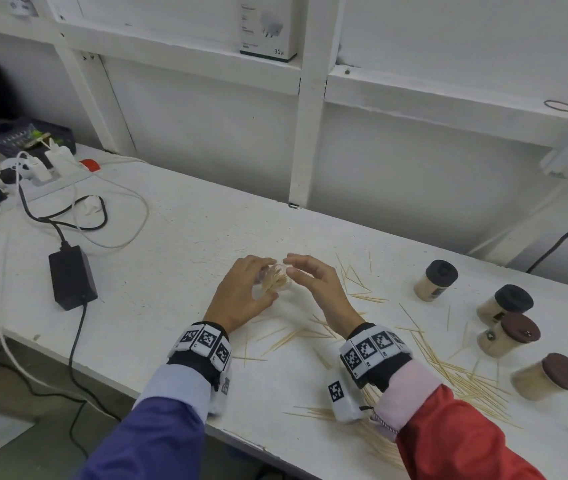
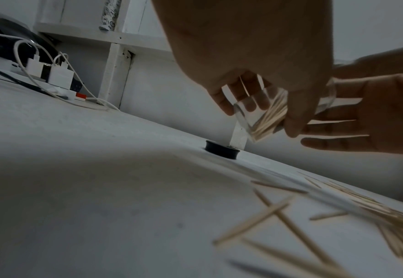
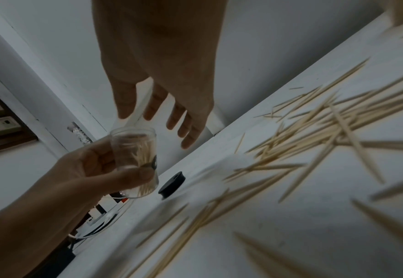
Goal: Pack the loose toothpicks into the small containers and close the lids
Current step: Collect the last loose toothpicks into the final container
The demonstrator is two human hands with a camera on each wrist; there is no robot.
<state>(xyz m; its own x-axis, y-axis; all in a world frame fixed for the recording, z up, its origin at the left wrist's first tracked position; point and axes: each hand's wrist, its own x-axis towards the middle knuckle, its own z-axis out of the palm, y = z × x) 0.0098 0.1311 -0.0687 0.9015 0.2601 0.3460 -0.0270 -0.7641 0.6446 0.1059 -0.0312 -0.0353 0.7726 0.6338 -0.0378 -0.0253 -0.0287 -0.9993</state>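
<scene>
My left hand [image 1: 246,292] grips a small clear container [image 1: 275,279] partly filled with toothpicks, tilted and held above the white table [image 1: 171,271]. The same container [image 2: 264,114] shows between thumb and fingers in the left wrist view, and again as the container [image 3: 136,161] in the right wrist view. My right hand [image 1: 313,277] hovers just beside the container's mouth, fingers straight and holding nothing. A black lid [image 2: 221,150] lies on the table beyond the hands, the lid [image 3: 171,185] lying below the container. Loose toothpicks [image 1: 455,372] lie scattered at the right.
Several closed containers full of toothpicks stand or lie at the right: black-lidded ones [image 1: 436,280] and brown-lidded ones [image 1: 549,375]. A black power adapter [image 1: 72,282], cables and a power strip [image 1: 50,174] occupy the left. A white shelf frame [image 1: 307,133] rises behind.
</scene>
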